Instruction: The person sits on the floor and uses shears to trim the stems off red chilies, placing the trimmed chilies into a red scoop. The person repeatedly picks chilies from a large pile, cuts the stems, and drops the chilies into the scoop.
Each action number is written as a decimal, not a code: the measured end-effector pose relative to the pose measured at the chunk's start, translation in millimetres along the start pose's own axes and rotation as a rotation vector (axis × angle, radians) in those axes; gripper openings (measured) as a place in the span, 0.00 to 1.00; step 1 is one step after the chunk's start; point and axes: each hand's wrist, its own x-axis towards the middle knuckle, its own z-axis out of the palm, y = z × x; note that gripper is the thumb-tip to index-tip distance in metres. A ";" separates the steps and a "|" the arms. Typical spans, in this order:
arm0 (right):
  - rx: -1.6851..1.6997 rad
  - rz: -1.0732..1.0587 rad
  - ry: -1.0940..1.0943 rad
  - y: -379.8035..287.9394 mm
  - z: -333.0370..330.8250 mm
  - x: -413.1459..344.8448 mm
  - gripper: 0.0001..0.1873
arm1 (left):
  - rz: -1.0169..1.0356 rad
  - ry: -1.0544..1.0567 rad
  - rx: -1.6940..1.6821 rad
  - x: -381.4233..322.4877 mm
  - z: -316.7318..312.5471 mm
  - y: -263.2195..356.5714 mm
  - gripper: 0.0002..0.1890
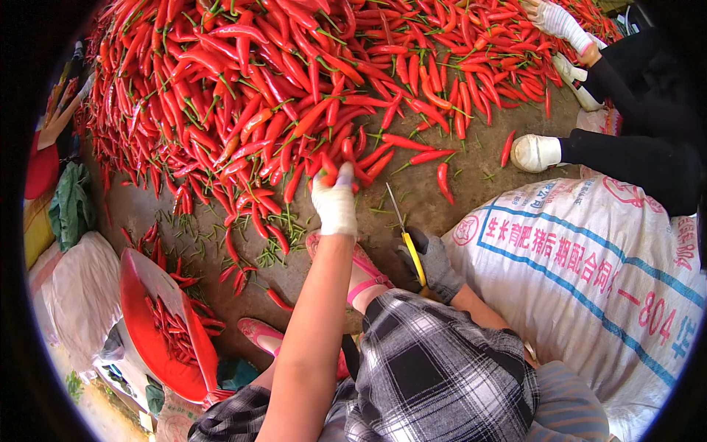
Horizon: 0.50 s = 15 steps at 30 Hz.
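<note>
A large heap of red chili peppers (259, 88) with green stems lies on the floor before me. At its near edge is my left hand (334, 204) in a white glove, its fingers closed around a red chili pepper (328, 166); motion blurs the fingertips. My right hand (439, 268), in a dark grey glove, rests beside my knee. It grips yellow-handled scissors (413, 255), whose thin blade points away from me towards the peppers. Part of the handle is hidden by the hand.
Cut green stems (273, 243) litter the concrete floor. At left stands a red plastic basin (141, 320) with some peppers inside. A full white woven sack (552, 248) bulges at right. A co-worker's gloved hand (560, 25) and white shoe (534, 153) are at upper right; another person's arm (61, 119) shows at far left.
</note>
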 end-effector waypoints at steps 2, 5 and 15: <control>-0.003 -0.053 0.077 -2.6 -3.2 2.3 0.19 | 0.098 0.048 0.511 16.8 18.3 -3.3 0.22; -0.157 0.038 0.108 -5.6 -8.5 4.4 0.20 | 0.169 0.039 0.727 26.4 19.1 -5.0 0.25; -0.233 -0.095 0.164 7.0 -12.1 -5.4 0.23 | 0.510 -0.279 0.890 -30.0 -35.1 19.6 0.24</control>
